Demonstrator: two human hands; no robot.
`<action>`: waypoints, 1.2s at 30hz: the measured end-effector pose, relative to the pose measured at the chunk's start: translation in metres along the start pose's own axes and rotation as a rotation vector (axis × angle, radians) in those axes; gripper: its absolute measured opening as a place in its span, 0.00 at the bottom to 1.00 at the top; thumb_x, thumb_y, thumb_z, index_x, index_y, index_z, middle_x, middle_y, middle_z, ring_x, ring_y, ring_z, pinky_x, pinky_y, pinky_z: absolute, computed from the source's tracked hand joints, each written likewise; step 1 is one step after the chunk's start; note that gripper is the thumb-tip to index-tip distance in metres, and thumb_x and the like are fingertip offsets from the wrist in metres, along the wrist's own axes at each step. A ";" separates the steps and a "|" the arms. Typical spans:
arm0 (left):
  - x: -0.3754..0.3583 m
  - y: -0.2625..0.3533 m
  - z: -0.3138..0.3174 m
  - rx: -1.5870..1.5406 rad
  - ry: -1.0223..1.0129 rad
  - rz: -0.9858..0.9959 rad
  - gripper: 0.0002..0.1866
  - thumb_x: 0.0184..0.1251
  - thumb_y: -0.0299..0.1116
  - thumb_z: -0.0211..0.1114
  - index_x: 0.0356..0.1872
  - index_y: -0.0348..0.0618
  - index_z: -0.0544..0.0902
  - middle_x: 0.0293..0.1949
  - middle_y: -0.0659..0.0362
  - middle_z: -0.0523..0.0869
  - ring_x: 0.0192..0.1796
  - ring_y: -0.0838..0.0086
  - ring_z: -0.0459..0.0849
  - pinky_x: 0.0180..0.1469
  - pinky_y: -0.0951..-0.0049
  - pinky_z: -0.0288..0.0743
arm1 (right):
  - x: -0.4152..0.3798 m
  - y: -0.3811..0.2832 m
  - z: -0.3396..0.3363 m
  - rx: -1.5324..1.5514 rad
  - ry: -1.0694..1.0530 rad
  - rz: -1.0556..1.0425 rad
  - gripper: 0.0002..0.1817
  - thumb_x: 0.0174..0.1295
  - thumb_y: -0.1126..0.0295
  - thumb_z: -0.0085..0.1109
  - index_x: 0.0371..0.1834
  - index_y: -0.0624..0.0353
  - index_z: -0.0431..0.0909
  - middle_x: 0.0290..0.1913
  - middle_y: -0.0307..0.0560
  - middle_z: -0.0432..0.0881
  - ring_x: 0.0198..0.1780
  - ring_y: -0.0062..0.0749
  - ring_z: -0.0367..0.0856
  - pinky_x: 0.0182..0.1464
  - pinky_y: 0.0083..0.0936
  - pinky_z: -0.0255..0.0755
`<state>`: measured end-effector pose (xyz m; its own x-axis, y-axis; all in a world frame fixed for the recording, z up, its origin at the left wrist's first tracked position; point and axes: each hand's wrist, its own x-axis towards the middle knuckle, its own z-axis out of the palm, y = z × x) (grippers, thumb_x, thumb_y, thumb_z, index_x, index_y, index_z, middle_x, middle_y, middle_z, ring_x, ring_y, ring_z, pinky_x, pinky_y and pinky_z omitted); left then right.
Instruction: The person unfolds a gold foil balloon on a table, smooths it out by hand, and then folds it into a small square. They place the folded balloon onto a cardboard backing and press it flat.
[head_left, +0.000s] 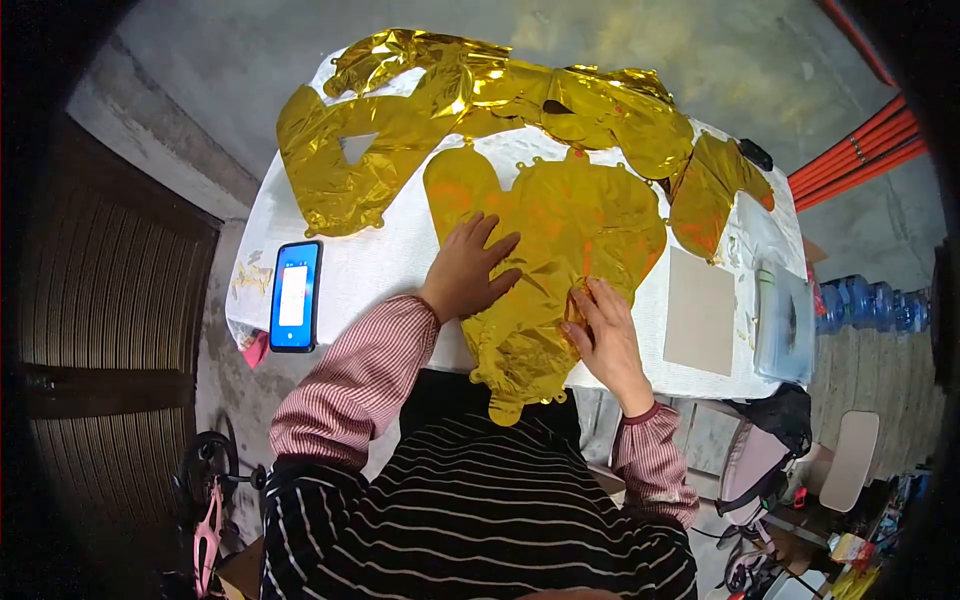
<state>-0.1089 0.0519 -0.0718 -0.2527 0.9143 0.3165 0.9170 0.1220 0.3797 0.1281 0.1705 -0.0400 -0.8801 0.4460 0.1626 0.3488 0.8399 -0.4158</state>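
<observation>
Our left hand (468, 272) presses flat and our right hand (603, 335) pinches the gold balloon (560, 240); its 6 o'clock tail overhangs the table (400, 250); we judge tugging could tear it.

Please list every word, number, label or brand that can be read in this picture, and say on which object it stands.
None can be read.
Phone: the screen is lit, with a white panel on blue, but any text is too small and blurred.
Gold foil balloon under the left hand and right hand: no print visible.
Grey card: blank.
Water bottles: labels too small to read.
</observation>
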 end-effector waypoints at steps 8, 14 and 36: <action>0.003 0.001 -0.005 -0.048 -0.058 -0.014 0.27 0.64 0.49 0.64 0.62 0.49 0.77 0.62 0.41 0.71 0.68 0.43 0.65 0.69 0.48 0.60 | 0.001 0.002 0.001 0.015 0.027 -0.021 0.26 0.60 0.64 0.66 0.60 0.61 0.77 0.67 0.63 0.69 0.70 0.57 0.64 0.71 0.46 0.57; 0.002 0.001 -0.004 -0.013 -0.044 0.002 0.27 0.65 0.49 0.64 0.62 0.48 0.76 0.63 0.41 0.71 0.67 0.43 0.66 0.70 0.49 0.59 | -0.003 0.003 0.001 0.018 0.019 -0.048 0.26 0.59 0.64 0.67 0.61 0.57 0.77 0.68 0.61 0.68 0.70 0.56 0.64 0.71 0.46 0.57; 0.000 0.001 -0.001 0.059 -0.028 0.004 0.26 0.67 0.47 0.62 0.64 0.51 0.76 0.66 0.47 0.72 0.68 0.42 0.66 0.68 0.49 0.61 | -0.001 0.002 -0.002 0.034 -0.005 -0.036 0.26 0.59 0.62 0.67 0.62 0.55 0.77 0.68 0.58 0.69 0.72 0.54 0.62 0.72 0.47 0.56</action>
<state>-0.1083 0.0520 -0.0705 -0.2415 0.9250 0.2933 0.9347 0.1405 0.3265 0.1301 0.1720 -0.0394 -0.8935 0.4142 0.1733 0.3061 0.8443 -0.4398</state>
